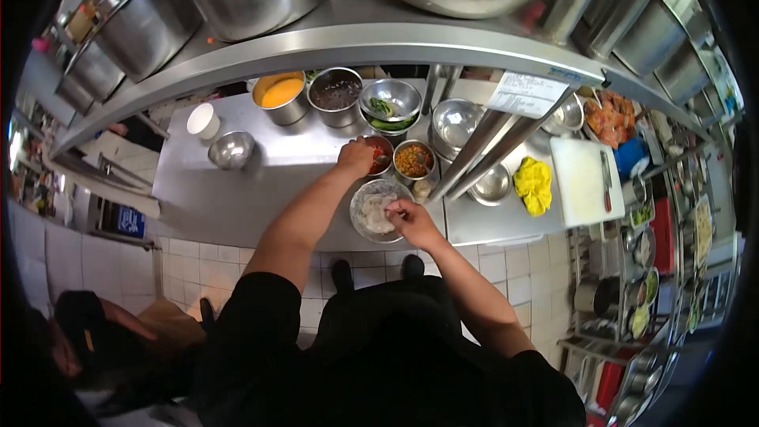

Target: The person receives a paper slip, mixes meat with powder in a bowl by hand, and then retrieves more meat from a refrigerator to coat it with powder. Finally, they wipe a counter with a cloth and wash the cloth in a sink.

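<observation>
My left hand (356,157) is at the left edge of a metal container of red food (377,164), its fingers curled at the rim. Whether they grip the rim or something inside is hidden. My right hand (415,224) is closed, fingertips pinched together over the right side of a clear bowl (355,223) with a pale white mixture (375,213) inside. What the pinch holds is too small to make out. Right of the red food stands a metal container of chopped yellow-orange food (413,160) with a spoon in it. A small jar (421,190) sits just below.
Pots of orange liquid (281,93) and dark liquid (335,95) stand behind, beside a bowl of greens (389,100). A yellow cloth (534,187) and white cutting board (563,186) with a knife (606,182) lie right. A shelf (340,38) overhangs. Another person (103,332) is at lower left.
</observation>
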Tool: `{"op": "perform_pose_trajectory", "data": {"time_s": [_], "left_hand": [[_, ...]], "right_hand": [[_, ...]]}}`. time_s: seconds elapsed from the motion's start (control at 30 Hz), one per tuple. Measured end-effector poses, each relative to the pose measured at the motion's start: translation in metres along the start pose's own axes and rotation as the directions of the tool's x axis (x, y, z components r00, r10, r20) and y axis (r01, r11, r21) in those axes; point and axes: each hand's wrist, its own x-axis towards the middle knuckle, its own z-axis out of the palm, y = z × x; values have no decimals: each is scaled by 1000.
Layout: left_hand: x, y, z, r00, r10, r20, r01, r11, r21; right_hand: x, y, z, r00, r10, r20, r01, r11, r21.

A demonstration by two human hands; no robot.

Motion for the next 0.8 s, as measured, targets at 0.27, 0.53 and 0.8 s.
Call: {"op": "perform_pose_trajectory", "data": {"time_s": [0.27,0.53,0.8], "left_hand": [[-5,-29,-47,1000,31,4,-31,996,-82],[-9,-25,-51,990,55,128,-50,998,-47],[11,-24,-14,956,-187,228,248,928,-278]], "right_hand": [[-45,2,21,943,179,-281,-93,951,296],[-63,5,23,936,218,-278,-148,957,250],[-67,4,4,953,223,-204,-178,960,218]]}}
